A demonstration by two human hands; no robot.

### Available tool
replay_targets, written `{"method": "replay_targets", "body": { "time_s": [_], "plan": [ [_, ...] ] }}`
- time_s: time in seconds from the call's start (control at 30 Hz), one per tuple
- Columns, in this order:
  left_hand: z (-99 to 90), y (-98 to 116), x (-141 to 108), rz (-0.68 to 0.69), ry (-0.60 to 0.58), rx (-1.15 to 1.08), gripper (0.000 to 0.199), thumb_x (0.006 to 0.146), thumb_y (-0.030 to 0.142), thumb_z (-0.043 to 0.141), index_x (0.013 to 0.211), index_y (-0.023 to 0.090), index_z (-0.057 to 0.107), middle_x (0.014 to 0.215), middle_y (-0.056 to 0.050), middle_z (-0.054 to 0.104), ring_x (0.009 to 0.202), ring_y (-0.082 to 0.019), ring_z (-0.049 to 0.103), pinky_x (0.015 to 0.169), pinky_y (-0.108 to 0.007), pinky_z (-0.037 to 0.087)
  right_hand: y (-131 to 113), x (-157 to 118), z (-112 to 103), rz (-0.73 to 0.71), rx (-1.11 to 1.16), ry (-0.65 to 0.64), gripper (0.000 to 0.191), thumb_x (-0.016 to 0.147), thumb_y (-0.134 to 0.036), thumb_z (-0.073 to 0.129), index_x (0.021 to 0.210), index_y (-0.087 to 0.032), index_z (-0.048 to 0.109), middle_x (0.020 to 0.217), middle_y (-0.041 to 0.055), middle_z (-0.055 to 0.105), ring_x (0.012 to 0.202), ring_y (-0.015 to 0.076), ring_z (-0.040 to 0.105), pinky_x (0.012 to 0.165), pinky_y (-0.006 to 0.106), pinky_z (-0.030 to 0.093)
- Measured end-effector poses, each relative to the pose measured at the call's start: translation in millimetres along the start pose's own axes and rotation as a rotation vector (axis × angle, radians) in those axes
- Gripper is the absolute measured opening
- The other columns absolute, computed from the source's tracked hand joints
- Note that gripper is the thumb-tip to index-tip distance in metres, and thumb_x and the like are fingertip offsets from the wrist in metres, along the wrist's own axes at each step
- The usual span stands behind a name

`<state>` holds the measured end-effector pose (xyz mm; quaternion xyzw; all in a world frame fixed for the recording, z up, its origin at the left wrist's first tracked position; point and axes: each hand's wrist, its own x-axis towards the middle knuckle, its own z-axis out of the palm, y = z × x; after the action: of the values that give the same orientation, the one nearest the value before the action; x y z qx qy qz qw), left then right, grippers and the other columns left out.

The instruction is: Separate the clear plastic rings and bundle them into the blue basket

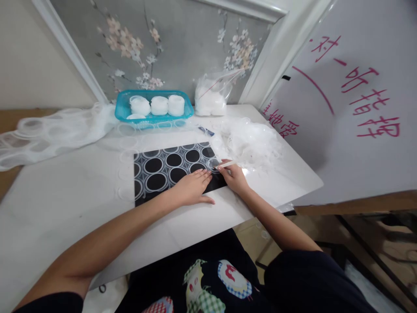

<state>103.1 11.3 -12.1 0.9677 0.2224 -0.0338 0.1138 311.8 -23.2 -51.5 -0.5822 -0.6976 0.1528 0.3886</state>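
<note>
White-on-black, pressing a ringed sheet (163, 172) with the open left hand (192, 187), pinching a slim tool (227, 164) in the right hand (235, 177), pointing it left across one ring (207, 162).

The only view looks from the wearer's head, forward and down over the tabletop (81, 191).

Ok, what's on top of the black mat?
Ringed mesh, left hand flat on it, right hand with a white tool near the right edge. Mat and mesh under the left palm are hidden.
</note>
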Motion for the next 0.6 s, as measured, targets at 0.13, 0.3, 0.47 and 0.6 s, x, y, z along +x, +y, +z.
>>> {"method": "replay_targets", "body": {
  "time_s": [0.13,0.3,0.47,0.6],
  "plan": [
    [-1.2,-0.8,-0.3,0.022,0.003,0.01,0.105,0.079,0.076,0.061,0.146,-0.003,0.043,0.152,-0.027,0.038,0.144,-0.036,0.037,0.12,-0.041,0.026,-11.3,0.3,-1.2,-0.174,-0.298,-0.087,0.024,0.09,-0.017,0.052,0.097,-0.025,0.073,0.101,0.0066,0.078,0.132,0.0315,0.051,0.118,0.06,0.024],
    [-0.9,-0.3,0.7,0.059,0.021,0.008,0.108,0.076,0.08,0.058,0.144,-0.002,0.045,0.152,-0.028,0.038,0.143,-0.037,0.039,0.12,-0.045,0.024,3.5,79.3,-50.2,0.15,-0.602,0.433,0.036,0.093,-0.014,0.038,0.106,-0.02,0.071,0.114,0.013,0.073,0.126,0.0319,0.052,0.114,0.064,0.02],
    [-4.1,13.3,-18.0,0.057,0.005,0.003,0.103,0.084,0.079,0.05,0.15,0.002,0.037,0.157,-0.023,0.03,0.148,-0.032,0.031,0.121,-0.042,0.024,10.8,153.8,-102.0,0.513,-0.774,0.217,0.028,0.091,-0.019,0.049,0.108,-0.011,0.07,0.106,0.0201,0.07,0.117,0.0334,0.058,0.099,0.051,0.041],
    [-13.6,13.3,-64.9,0.059,0.038,0.041,0.1,0.088,0.08,0.04,0.152,0.004,0.035,0.159,-0.02,0.028,0.15,-0.028,0.027,0.122,-0.037,0.023,-8.0,157.7,-93.5,0.463,-0.75,0.323,0.028,0.09,-0.022,0.051,0.105,-0.009,0.071,0.121,0.0244,0.065,0.118,0.0395,0.055,0.095,0.058,0.043]
  ]
}}
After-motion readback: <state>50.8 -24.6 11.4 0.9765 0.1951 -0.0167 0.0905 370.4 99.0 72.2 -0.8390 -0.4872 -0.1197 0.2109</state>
